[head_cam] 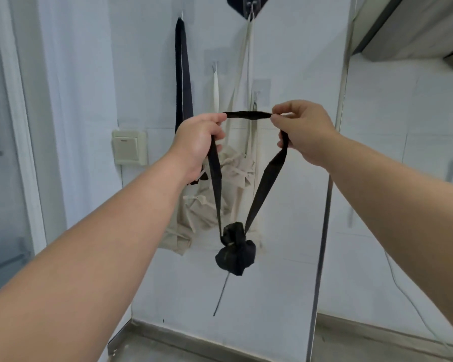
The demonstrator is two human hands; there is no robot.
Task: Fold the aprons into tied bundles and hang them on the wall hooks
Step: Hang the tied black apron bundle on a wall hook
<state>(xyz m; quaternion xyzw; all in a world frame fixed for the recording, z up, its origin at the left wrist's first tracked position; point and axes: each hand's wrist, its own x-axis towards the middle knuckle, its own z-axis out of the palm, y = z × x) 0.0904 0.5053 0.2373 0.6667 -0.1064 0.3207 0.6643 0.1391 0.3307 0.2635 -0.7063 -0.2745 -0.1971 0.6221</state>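
both hands are up in front of the white wall (285, 61), holding a black apron's neck strap (247, 114) stretched flat between them. the left hand (202, 137) has its grip clamped on one end, fingers curled round the strap. the right hand (301, 129) pinches the other end between thumb and fingertips, so that grip is closed on the strap too. from each hand the strap runs down and the two sides meet in a v at the black apron bundle (236, 253), which hangs free in the air, touching nothing i can see. a thin black tie (221, 296) dangles below it.

the stretched bit sits just under a small metal hook (256, 99) on a clear sticky pad, not over it.

stuff in the way: two beige apron bundles are right behind the black one, an upper one (236, 168) and a lower one (191, 220) toward the left, both hanging by pale straps from hooks higher up. the left wrist covers part of them. a long dark strap (182, 74) hangs from another hook further left, and a beige light switch (128, 147) is left of that. a metal post (322, 218) runs down the wall's right edge.
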